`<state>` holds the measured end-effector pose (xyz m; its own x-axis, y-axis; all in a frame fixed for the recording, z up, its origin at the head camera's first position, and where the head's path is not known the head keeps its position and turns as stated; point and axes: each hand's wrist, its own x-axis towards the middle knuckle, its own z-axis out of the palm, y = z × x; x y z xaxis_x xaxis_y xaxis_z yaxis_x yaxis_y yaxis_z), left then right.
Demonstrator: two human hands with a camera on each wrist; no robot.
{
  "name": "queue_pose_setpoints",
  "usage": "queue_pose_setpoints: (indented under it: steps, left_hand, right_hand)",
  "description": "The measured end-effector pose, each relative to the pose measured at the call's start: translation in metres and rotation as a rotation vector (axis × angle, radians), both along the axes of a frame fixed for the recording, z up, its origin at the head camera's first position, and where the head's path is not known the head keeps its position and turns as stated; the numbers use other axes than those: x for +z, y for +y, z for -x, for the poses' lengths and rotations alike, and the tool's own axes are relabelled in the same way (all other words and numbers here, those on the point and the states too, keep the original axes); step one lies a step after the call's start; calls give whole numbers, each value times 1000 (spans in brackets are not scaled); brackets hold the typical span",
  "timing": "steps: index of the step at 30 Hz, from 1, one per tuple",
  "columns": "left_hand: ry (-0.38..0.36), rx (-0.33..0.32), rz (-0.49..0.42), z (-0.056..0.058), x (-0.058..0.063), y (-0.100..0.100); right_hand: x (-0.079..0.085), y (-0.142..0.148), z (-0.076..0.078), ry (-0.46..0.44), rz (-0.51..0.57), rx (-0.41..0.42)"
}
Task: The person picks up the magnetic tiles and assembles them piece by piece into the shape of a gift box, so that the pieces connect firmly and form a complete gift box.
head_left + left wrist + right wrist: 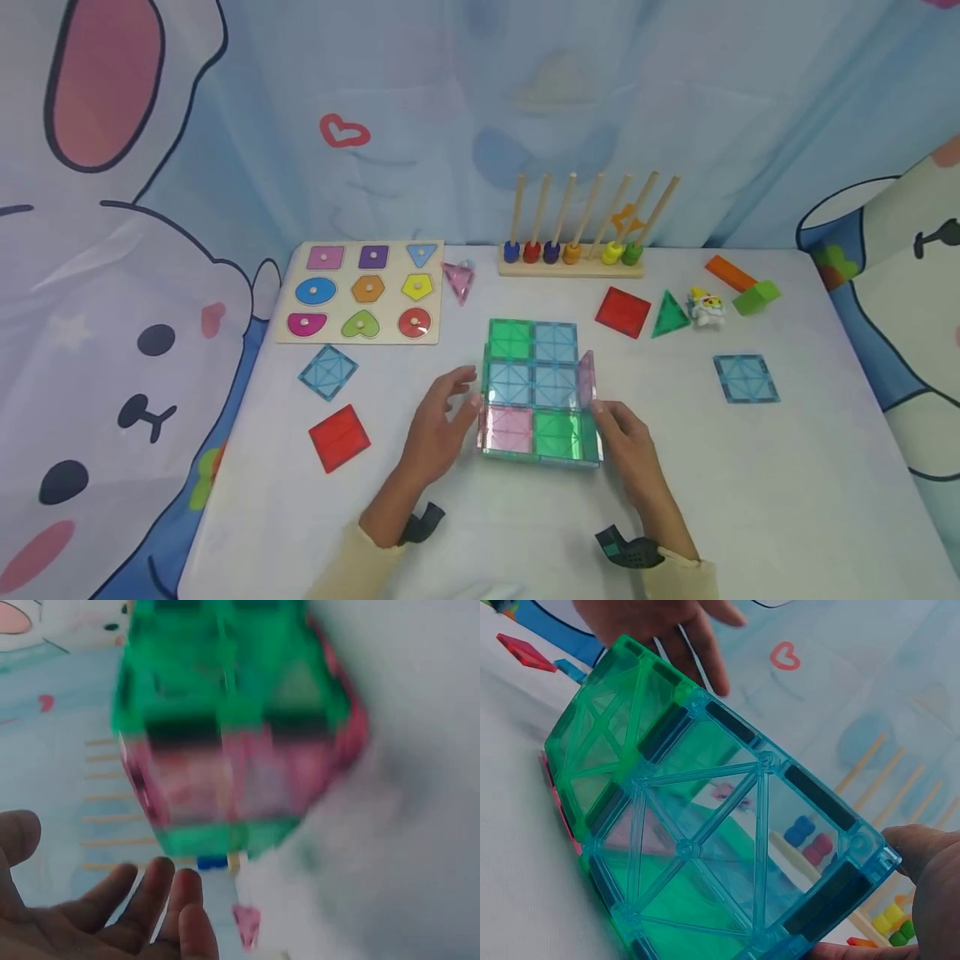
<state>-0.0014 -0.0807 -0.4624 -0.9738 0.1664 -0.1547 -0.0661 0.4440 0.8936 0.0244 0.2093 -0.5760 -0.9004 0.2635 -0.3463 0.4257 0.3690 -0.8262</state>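
Note:
A low box of see-through magnetic tiles [510, 383] in green, blue and pink stands on the table between the two hands. One pink tile [587, 379] stands upright at its right side. My right hand [630, 450] grips the box at its right edge; in the right wrist view the thumb [922, 851] lies at the corner of a blue tile [686, 847]. At the left of the box my left hand [442, 425] hovers, fingers loosely bent, holding nothing. The left wrist view is blurred, but a gap shows between that hand [112, 922] and the box's green and pink walls [225, 776].
Loose blue tiles [327, 372] and red tiles [339, 438] lie at left, others at right. Behind stand a shape puzzle board [341, 312] and a wooden peg rack [570, 267]. A small figurine [707, 308], green triangle [670, 315] and blocks [756, 297] sit back right.

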Motion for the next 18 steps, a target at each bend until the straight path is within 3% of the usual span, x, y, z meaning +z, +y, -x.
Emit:
queue_pose_setpoints:
  steps: [4,7,9,13,18]
  left_hand:
    - [-17,-69,48,52,-9,-11]
    - [-69,-117,80,92,-24,-10]
    - [-87,-141,113,112,-37,-7]
    - [-70,-170,186,134,-53,4]
    - [-32,-209,224,142,-52,20]
  right_hand:
    - [3,-2,0,-9,12,-3]
    - [4,-3,-2,-5,27,-10]
    - [4,-4,-3,-1,37,-7]
    - [8,-5,-4,4,47,7]
    - [13,-2,-4,27,57,2]
